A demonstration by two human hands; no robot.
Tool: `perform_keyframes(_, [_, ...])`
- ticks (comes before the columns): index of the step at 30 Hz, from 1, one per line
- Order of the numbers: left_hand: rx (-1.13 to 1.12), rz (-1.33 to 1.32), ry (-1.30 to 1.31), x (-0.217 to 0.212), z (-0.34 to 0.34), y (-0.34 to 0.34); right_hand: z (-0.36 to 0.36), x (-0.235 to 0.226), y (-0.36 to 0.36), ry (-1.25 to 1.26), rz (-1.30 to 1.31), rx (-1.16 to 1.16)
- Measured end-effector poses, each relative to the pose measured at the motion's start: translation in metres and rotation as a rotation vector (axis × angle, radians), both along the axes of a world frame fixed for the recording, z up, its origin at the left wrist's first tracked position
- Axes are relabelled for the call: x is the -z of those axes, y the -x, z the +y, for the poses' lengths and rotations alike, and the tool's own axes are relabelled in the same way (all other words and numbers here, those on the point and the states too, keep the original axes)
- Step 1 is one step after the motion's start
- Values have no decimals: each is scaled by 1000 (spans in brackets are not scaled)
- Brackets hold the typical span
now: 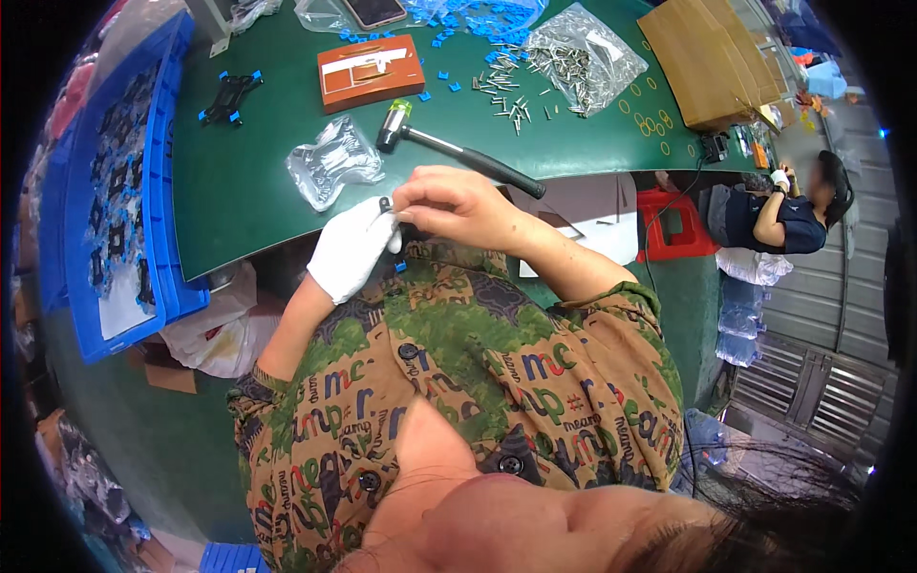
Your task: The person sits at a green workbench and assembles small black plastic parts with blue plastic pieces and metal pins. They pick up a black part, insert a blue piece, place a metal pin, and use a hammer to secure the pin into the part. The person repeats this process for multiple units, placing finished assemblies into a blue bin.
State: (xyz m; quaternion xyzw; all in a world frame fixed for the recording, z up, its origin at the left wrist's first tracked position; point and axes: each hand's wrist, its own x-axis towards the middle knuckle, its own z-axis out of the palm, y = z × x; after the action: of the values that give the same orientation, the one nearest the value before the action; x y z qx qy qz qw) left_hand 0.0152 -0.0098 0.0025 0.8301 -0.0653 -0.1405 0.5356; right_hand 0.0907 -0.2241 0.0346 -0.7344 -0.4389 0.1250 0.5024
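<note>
Tabletop: green (220, 177), stretching across the upper half of the view, its near edge just in front of the person.
Co-worker: a person in a dark top (788, 224), off to the right, beyond the tabletop's end.
Blue crate: at the far left (163, 239), filled with black parts that carry blue bits.
Cardboard box: brown (707, 67), at the right end of the tabletop.
Red stool: below the tabletop's edge on the right (680, 251).
Hammer: lying aslant (458, 151), black handle toward the right, head with a yellow-green face toward the left.
Clear bag: spread open near the cardboard box (597, 53), metal pins in it and spilling out to its left.
Red-brown box: white pattern on top (358, 93), behind the hammer.
Right hand: bare (468, 203), its grip drawn together, thumb and forefinger meeting the black part; whether anything else is pinched there, I cannot tell.
Left hand: white-gloved (346, 246), its grip clamped on the black part.
Clear packet: left of the hammer head (330, 162), contents unclear.
Black frame: four-armed, blue-tipped (231, 97), near the crate.
Black part: at both hands' fingertips (386, 203), by the tabletop's near edge, mostly hidden.
Blue pieces: scattered around the red-brown box and heaped behind (487, 19).
</note>
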Motion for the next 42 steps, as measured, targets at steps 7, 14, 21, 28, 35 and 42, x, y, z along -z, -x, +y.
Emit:
perform_keyframes(7, [-3,-44,-19,3,-1,1,7,5,5,0,-92,66])
perform_keyframes(14, [-23,-160,-121,7,-2,5,15,2,14,47,-221,109])
perform_keyframes(21, [104,-194,-233,10,9,11,16,21,6,38,-57,107])
perform_keyframes(28, [157,91,118,2,19,22,8,36,0,115,-516,-99])
perform_keyframes(35, [141,290,234,0,18,21,4,40,4,116,-597,-67])
perform_keyframes(42, [131,319,323,4,17,15,5,49,6,87,-634,-45])
